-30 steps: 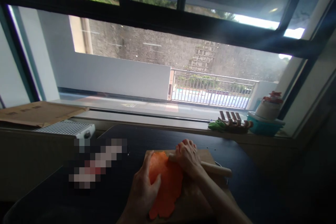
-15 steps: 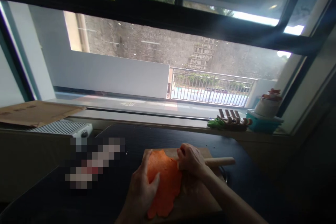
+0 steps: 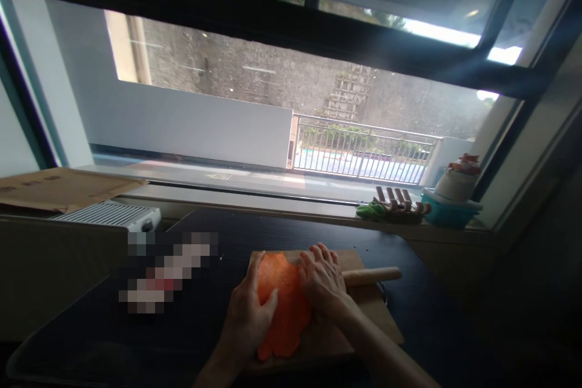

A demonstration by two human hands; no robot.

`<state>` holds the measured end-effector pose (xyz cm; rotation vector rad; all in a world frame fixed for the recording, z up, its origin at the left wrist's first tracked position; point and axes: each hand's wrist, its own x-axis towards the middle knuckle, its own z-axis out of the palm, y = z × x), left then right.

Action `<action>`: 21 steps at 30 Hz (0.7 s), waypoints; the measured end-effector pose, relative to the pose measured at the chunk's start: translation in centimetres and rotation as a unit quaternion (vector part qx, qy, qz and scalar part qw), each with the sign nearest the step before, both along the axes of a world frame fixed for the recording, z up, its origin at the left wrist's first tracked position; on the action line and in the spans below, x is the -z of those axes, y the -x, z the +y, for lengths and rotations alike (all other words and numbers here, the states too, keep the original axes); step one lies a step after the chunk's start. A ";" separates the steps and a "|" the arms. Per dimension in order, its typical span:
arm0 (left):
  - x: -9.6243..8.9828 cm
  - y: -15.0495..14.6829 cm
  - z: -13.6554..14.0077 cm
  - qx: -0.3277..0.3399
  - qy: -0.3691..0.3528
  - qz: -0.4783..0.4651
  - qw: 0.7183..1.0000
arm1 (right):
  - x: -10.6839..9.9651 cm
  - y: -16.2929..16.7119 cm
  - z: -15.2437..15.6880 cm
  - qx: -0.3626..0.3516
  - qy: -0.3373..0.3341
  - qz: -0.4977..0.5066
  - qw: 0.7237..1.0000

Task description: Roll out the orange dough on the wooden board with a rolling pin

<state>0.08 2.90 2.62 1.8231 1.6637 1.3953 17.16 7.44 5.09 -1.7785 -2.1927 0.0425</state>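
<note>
A flat, uneven sheet of orange dough lies on a wooden board. My left hand rests along the dough's left edge, thumb spread over the orange surface and fingers reaching toward its far left corner. Across the dough's right edge my right hand lies with its fingers stretched forward and slightly apart. A pale wooden rolling pin sticks out to the right from beneath that hand; its left part is hidden. Neither hand is wrapped round anything that I can see.
The board sits on a dark table. A pixelated patch covers something at the left. Cardboard lies near a white ribbed unit. On the windowsill stand a brown rack-like object and a teal container.
My right hand's fingers have gone from curled to stretched out over the dough's right edge. My left hand stays at the left edge. The view has shifted slightly.
</note>
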 end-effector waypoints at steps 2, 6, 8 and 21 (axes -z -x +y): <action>-0.1 0.0 0.1 0.003 0.001 0.000 1.000 | -0.1 0.2 0.4 0.005 0.000 -0.001 1.000; -0.2 0.1 0.1 -0.003 0.004 0.009 1.000 | -1.5 1.2 3.9 0.019 0.034 0.002 0.999; -0.2 0.1 0.2 -0.007 -0.002 0.010 1.000 | -2.0 1.6 5.1 0.029 0.058 0.003 0.998; -0.3 0.0 0.1 -0.006 0.014 0.014 1.000 | -0.9 1.0 1.0 -0.005 0.021 0.004 1.000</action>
